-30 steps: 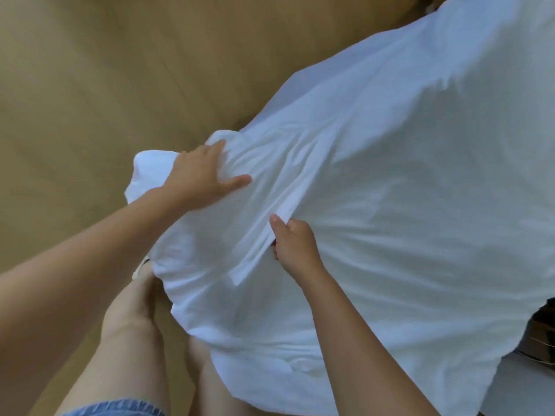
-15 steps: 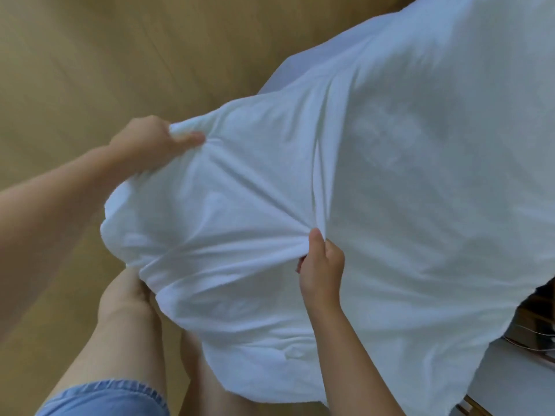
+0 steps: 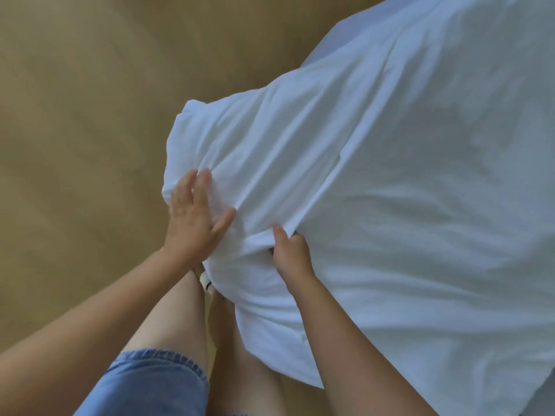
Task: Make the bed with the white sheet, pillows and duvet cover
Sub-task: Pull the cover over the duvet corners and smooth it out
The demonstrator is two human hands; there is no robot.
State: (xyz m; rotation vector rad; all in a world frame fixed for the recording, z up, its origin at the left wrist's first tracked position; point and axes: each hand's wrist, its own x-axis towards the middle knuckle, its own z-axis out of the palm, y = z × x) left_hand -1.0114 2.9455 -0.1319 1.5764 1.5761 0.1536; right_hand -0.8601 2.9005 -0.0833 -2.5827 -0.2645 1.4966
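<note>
A white sheet (image 3: pixel 405 181) drapes over the corner of the bed and fills the right side of the head view, with folds running toward my hands. My left hand (image 3: pixel 193 217) lies flat with straight fingers on the sheet's bunched corner at its left edge. My right hand (image 3: pixel 289 250) pinches a fold of the sheet between thumb and curled fingers, just right of the left hand. The mattress under the sheet is hidden. No pillows or duvet cover show.
A tan wooden floor (image 3: pixel 90 130) covers the left half. My bare legs (image 3: pixel 180 319) and blue denim shorts (image 3: pixel 150 382) stand against the bed corner below the hands.
My left hand let go of the raised sheet corner, came down and right, and now lies flat on the fabric. The corner has dropped. My right hand keeps its pinch on the fold.
</note>
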